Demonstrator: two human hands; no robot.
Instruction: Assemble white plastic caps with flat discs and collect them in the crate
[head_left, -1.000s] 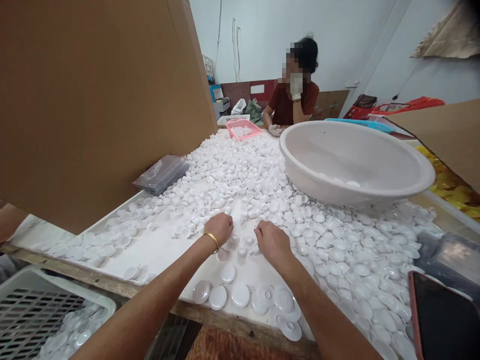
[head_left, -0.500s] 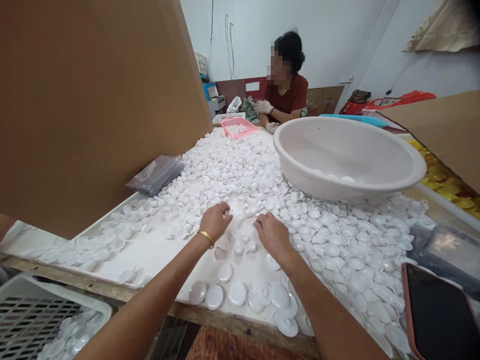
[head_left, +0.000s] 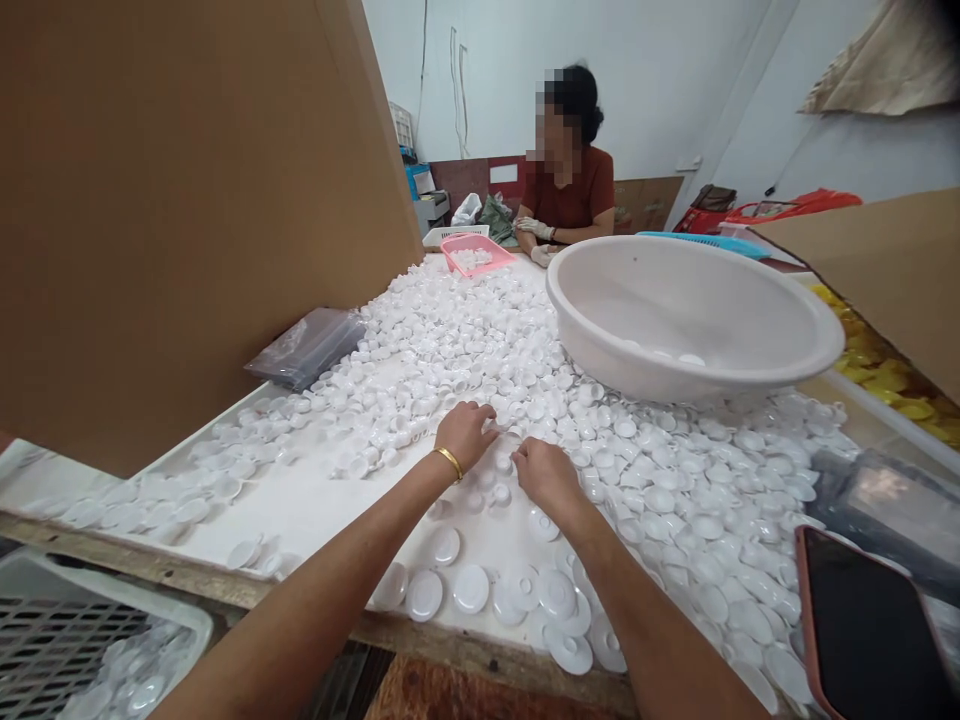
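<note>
White plastic discs [head_left: 471,589] heaped beyond the fingers, others between them and the near edge of the table [head_left: 300,505] | left hand [head_left: 463,437] loosely curled, right hand [head_left: 546,478] bunched; can't tell either's grip | careless drag could tip edge discs off | discs round, no long axis; some knob-up

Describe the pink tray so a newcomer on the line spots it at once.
Start from the big pale basin on the table. To its left, at the table's far end, sits a small tray holding white pieces. It is pink, unlike the white slotted basket right behind it.
</note>
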